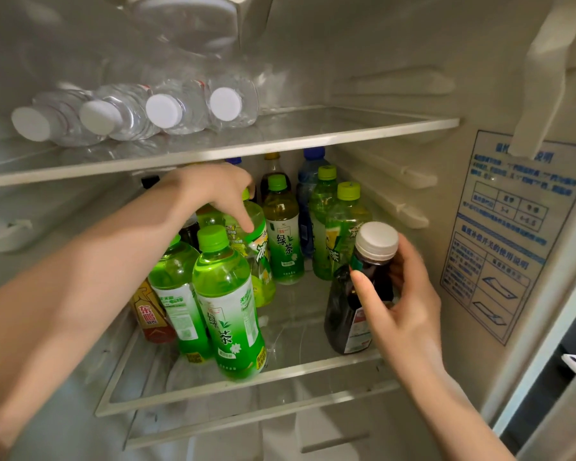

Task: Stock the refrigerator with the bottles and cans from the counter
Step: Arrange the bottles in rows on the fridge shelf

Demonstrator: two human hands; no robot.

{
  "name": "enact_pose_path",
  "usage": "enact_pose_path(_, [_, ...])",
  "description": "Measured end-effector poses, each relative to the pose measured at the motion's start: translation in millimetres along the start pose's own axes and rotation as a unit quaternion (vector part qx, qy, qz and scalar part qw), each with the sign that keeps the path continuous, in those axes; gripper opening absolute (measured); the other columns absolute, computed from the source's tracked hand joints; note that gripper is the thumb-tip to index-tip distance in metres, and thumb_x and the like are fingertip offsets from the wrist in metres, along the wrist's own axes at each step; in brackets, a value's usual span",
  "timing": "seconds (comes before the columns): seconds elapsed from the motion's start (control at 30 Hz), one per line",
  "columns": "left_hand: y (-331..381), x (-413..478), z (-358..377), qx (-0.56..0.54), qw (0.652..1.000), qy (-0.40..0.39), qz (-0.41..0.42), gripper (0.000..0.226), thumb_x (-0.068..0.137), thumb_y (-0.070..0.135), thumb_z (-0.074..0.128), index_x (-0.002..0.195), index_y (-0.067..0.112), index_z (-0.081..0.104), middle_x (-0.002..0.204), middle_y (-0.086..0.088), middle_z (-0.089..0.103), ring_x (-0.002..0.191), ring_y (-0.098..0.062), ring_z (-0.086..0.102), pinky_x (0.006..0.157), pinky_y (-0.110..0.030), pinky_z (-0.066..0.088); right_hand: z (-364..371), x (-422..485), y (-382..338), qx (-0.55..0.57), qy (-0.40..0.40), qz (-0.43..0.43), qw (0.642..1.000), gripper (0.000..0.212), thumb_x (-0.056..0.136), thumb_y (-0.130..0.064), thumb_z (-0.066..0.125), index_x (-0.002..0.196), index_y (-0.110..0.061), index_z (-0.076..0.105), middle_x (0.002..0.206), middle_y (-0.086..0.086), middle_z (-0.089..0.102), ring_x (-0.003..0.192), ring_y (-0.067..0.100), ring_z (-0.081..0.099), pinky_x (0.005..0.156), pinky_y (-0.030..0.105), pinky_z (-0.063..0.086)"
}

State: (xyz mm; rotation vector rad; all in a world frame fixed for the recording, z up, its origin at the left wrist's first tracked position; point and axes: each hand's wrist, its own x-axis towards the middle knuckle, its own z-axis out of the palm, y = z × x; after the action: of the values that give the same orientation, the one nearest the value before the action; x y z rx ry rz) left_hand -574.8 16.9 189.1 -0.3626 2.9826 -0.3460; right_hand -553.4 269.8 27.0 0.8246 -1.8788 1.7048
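Dark white-capped bottle (pixel 345 314), gripped by the right hand (pixel 409 301) at the glass shelf (pixel 290 375) front, can tip if released tilted; left hand (pixel 213 191), grip indeterminate, may topple crowded green tea bottles (pixel 226 294).

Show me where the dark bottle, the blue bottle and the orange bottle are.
dark bottle (pixel 338 307), head view, on its lower body.
blue bottle (pixel 305 184), head view, on its shoulder.
orange bottle (pixel 148 319), head view, on its label.

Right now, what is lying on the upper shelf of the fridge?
Four clear water bottles lie sideways on the upper shelf, white caps facing outward. Anything behind them is covered.
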Motion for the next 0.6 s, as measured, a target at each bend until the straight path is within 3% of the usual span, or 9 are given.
enact_pose_path(0.2, [6.0,-2.1,-3.0,-0.010,0.990,0.062,0.124,0.054,0.056,0.034,0.088,0.100,0.024,0.058,0.070,0.004,0.051,0.059,-0.009,0.046,0.051,-0.028,0.036,-10.7,-6.4,-5.4,0.016,0.012,0.005,1.000,0.053,0.080,-0.039,0.061,0.121,-0.062,0.035,0.121,-0.038,0.050,0.117,-0.009,0.049,0.095,0.006,0.036])
enact_pose_path(0.37, [17.3,-3.1,-5.1,-0.058,0.980,0.081,0.174,0.055,0.052,0.029,0.089,0.098,0.031,0.059,0.083,0.012,0.057,0.063,-0.002,0.051,0.051,-0.017,0.039,-14.4,-5.4,-2.3,0.008,0.015,0.018,1.000,0.058,0.083,-0.032,0.065,0.118,-0.066,0.035,0.119,-0.042,0.049,0.116,-0.013,0.048,0.094,0.003,0.035])
enact_pose_path(0.47, [25.1,-2.5,-4.7,-0.104,0.973,0.072,0.194,0.051,0.053,0.024,0.089,0.089,0.039,0.057,0.084,0.016,0.057,0.067,0.012,0.054,0.050,-0.008,0.041,-14.9,-3.4,-0.5,0.001,0.014,0.028,1.000,0.063,0.083,-0.028,0.068,0.117,-0.069,0.033,0.118,-0.045,0.047,0.116,-0.015,0.046,0.093,0.001,0.034])
enact_pose_path(0.6, [40.4,3.2,-6.3,-0.084,0.974,0.057,0.201,0.052,0.055,0.020,0.088,0.082,0.044,0.050,0.087,0.017,0.055,0.066,0.001,0.055,0.045,-0.007,0.040,-16.3,-1.9,4.3,0.013,0.027,0.040,0.999,0.062,0.083,-0.025,0.069,0.116,-0.067,0.036,0.119,-0.042,0.049,0.115,-0.017,0.046,0.092,-0.001,0.034])
